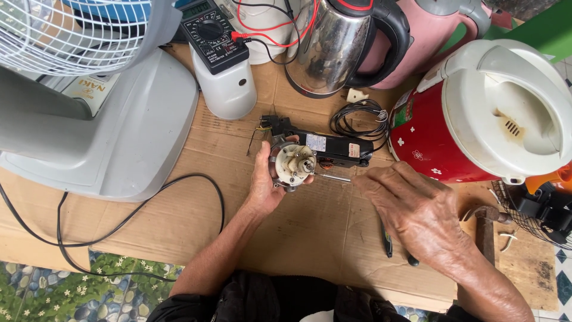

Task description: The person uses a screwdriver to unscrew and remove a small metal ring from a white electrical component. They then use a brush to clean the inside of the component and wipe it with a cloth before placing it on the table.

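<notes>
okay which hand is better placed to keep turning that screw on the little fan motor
The right hand: it holds the screwdriver with its tip against the small motor. The left hand is cupped around the motor, steadying it above the cardboard.

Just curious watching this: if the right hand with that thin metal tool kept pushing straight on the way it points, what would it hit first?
The right hand points its screwdriver leftward at the small motor part held in the left hand. That part comes first; the tip looks almost there.
</notes>
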